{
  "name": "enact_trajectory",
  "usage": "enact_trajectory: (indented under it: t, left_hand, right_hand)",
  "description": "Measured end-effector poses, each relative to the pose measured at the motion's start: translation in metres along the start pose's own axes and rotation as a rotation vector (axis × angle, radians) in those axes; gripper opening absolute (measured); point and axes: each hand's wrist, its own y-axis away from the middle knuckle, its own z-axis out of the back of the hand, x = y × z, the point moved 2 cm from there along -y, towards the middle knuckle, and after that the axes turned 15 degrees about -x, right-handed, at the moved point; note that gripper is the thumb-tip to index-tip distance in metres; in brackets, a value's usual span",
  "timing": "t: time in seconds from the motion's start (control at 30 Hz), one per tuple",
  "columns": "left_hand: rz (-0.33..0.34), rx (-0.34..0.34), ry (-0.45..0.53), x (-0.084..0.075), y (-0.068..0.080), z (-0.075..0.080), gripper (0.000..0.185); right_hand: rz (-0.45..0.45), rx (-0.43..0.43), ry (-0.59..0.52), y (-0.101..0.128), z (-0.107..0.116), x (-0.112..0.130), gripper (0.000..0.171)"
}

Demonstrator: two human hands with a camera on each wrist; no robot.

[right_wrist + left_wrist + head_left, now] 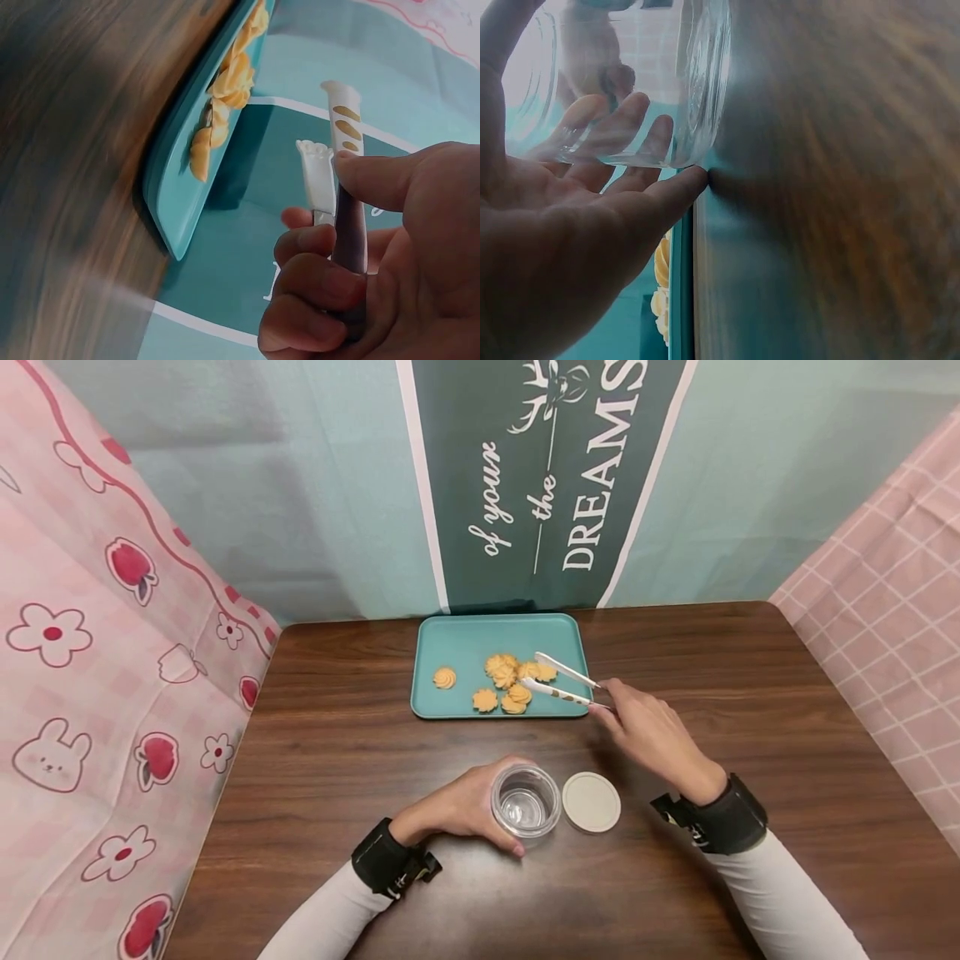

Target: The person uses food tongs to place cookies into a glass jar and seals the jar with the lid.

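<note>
Tongs over the biscuits, jar steadied

Right hand [651, 732] grips white plastic tongs [564, 682], tips open above piped golden biscuits [504, 683] on the teal rectangular tray [457, 643]. Squeeze 1 biscuit gently. Left hand [457, 806] holds the clear glass jar [526, 801] near the tray, round cream lid [591, 802] beside it, on a dark wooden table [750, 693].

A teal tray [457, 647] is showing at centre frame on a dark brown wood-grain table [337, 752], carrying golden-orange cookies [504, 670]. White tongs [558, 681] are bearing gold spots. The jar [526, 800] is looking clear, its lid [591, 802] cream. At left, pink cloth [97, 635] is displaying red flowers and a bunny; at right, pink cloth [892, 593] is showing white checks.
</note>
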Motion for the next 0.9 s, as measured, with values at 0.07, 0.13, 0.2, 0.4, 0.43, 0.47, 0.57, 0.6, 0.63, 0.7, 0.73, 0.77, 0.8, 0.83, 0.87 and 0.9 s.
enact_trajectory:
  t: [0.07, 0.13, 0.2, 0.4, 0.43, 0.47, 0.57, 0.6, 0.63, 0.7, 0.73, 0.77, 0.8, 0.83, 0.87, 0.9]
  left_hand:
    - [-0.005, -0.001, -0.008, 0.0, 0.0, 0.0, 0.098]
    - [-0.014, -0.003, -0.013, 0.001, -0.001, -0.001, 0.098]
    - [-0.019, -0.006, -0.016, 0.001, -0.001, -0.001, 0.098]
    - [-0.019, -0.023, -0.021, 0.002, -0.001, 0.0, 0.096]
    - [-0.022, -0.026, -0.025, 0.002, 0.0, 0.0, 0.095]
    - [-0.026, -0.03, -0.028, 0.003, 0.0, 0.0, 0.095]
    - [-0.042, -0.041, -0.035, 0.003, 0.0, 0.0, 0.095]
    - [-0.047, -0.044, -0.034, 0.003, 0.0, 0.0, 0.095]
    - [-0.054, -0.047, -0.038, 0.003, 0.0, 0.0, 0.095]
    - [-0.058, -0.056, -0.032, 0.003, 0.001, 0.001, 0.095]
    - [-0.059, -0.06, -0.03, 0.003, 0.001, 0.001, 0.096]
    - [-0.058, -0.067, -0.028, 0.002, 0.001, 0.002, 0.096]
    - [-0.055, -0.075, -0.029, 0.003, 0.001, 0.002, 0.096]
    - [-0.052, -0.085, -0.029, 0.002, 0.001, 0.003, 0.096]
    - [-0.046, -0.096, -0.021, 0.002, 0.001, 0.004, 0.096]
    - [-0.045, -0.108, -0.021, 0.002, 0.001, 0.005, 0.096]
  right_hand:
    - [-0.005, 0.002, -0.005, 0.0, -0.002, 0.0, 0.037]
    - [-0.004, 0.001, -0.011, 0.0, -0.003, 0.0, 0.038]
    - [0.0, -0.001, -0.015, 0.0, -0.004, 0.0, 0.037]
    - [-0.004, 0.022, -0.011, 0.0, -0.011, -0.003, 0.034]
    - [-0.007, 0.031, -0.009, 0.0, -0.013, -0.004, 0.034]
    - [-0.01, 0.04, -0.007, 0.001, -0.015, -0.004, 0.035]
    - [-0.009, 0.065, -0.002, 0.002, -0.022, -0.004, 0.036]
    - [-0.007, 0.07, -0.002, 0.002, -0.024, -0.004, 0.036]
    - [-0.004, 0.074, -0.002, 0.002, -0.026, -0.003, 0.036]
    - [-0.003, 0.078, -0.002, 0.002, -0.029, -0.003, 0.037]
    - [-0.003, 0.079, -0.001, 0.002, -0.03, -0.003, 0.037]
    - [-0.003, 0.078, 0.001, 0.003, -0.032, -0.003, 0.038]
    - [-0.01, 0.081, 0.001, 0.003, -0.033, -0.003, 0.038]
    - [-0.013, 0.082, 0.003, 0.003, -0.034, -0.003, 0.038]
    - [-0.018, 0.085, 0.005, 0.003, -0.034, -0.003, 0.038]
    - [-0.02, 0.086, 0.007, 0.003, -0.035, -0.003, 0.038]
